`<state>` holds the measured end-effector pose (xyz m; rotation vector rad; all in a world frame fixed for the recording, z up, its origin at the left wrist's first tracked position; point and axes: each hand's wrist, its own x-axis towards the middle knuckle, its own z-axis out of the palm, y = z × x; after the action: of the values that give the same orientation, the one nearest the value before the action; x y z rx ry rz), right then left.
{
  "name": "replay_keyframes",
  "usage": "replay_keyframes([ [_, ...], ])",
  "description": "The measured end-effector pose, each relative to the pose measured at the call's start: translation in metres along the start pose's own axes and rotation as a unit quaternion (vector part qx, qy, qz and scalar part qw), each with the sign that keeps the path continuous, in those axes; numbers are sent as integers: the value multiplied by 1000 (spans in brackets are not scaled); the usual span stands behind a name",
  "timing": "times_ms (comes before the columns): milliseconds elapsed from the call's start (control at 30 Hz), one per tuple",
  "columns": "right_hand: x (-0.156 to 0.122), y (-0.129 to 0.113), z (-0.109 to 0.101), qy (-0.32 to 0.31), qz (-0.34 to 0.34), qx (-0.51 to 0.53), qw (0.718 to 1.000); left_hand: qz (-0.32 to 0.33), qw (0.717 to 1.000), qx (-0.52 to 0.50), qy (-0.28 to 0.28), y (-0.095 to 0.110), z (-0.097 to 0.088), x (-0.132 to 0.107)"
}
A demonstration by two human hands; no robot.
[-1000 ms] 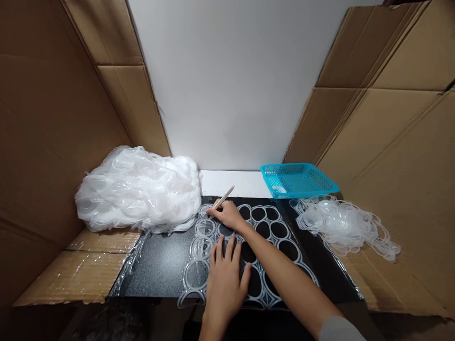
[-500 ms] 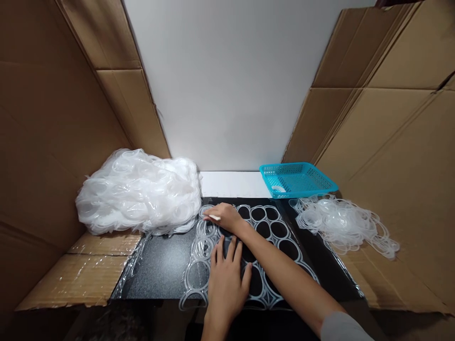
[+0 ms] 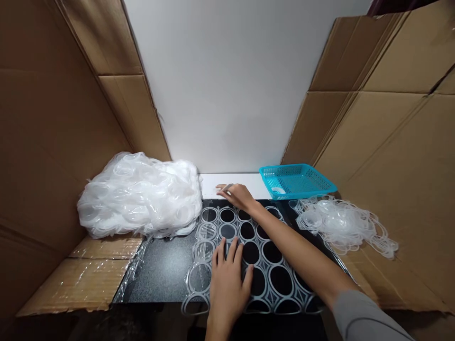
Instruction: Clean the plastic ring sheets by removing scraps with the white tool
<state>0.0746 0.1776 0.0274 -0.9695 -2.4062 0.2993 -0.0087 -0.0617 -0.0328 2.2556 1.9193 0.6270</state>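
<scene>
Ring sheet (image 3: 257, 251) lies flat on blk. work surface (image 3: 159, 265), L hand (image 3: 229, 279) spread on it, fingers apart, R hand (image 3: 239, 195) closed on pen-like tool (image 3: 228, 187) over white strip (image 3: 210, 182), most ovals apparently clear, glossy left-column film (image 3: 206, 232) prob. remaining.

the left hand (image 3: 229, 279) is palm down, fingers loosely spread and pointing forward, thumb out to the side. the right forearm (image 3: 300, 253) slants forward and leftward, the right hand (image 3: 240, 195) farther ahead, fingers curled in a pinch.
</scene>
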Motion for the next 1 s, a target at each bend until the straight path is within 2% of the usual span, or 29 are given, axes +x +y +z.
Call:
replay_keyframes([
  [133, -68, -8, 6, -29, -38, 131, 990, -1, 997, -32, 64, -1, 5, 0],
  [233, -107, -14, 14, -56, 20, 226, 972, -6, 992, -64, 109, -1, 7, 2],
  [300, -118, -16, 18, -47, 75, 303, 949, 0, 990, -75, 120, 0, 7, 3],
  [400, -117, -17, 23, -14, 123, 389, 913, 0, 989, -72, 126, 1, 9, 3],
  [467, -114, -17, 25, 0, 134, 413, 901, -11, 989, -68, 134, 2, 10, 3],
  [600, -113, -19, 27, -1, 150, 405, 902, -30, 987, -70, 144, 5, 9, 4],
  [700, -115, -20, 26, -4, 160, 390, 907, -34, 988, -75, 132, 6, 8, 5],
  [1000, -116, -21, 25, -10, 152, 409, 900, -27, 989, -70, 130, 6, 7, 7],
])
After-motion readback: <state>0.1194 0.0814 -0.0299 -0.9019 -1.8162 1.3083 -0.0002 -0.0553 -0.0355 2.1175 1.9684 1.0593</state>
